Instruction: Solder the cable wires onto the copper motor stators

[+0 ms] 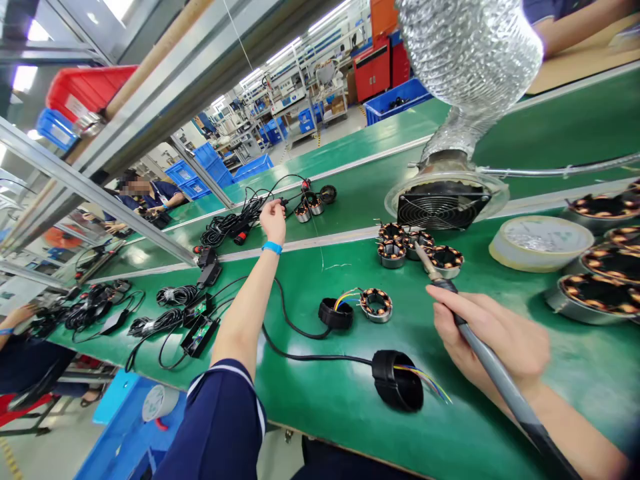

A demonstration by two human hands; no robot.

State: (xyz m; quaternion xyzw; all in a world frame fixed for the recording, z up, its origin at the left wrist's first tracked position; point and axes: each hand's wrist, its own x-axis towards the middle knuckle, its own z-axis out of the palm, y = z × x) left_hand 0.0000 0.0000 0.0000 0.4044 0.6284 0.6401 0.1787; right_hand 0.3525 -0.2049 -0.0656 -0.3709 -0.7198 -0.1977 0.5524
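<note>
While grasping the soldering iron (480,352) in the right grip (500,327), lower right, angled its long axis up-left toward the clustered stators (392,260); had the wired stator (377,313) near centre, below-left of the tip (423,257), closer to that grip. Could not tell the hold of the left grip (273,223).

Left hand (273,220) bare; narrow bright-blue band (271,247) fitted around the left arm (245,317) just behind it. Short navy sleeve (217,427) farther back from that hand, white stripe near its edge. Right hand (500,337) bare.
</note>
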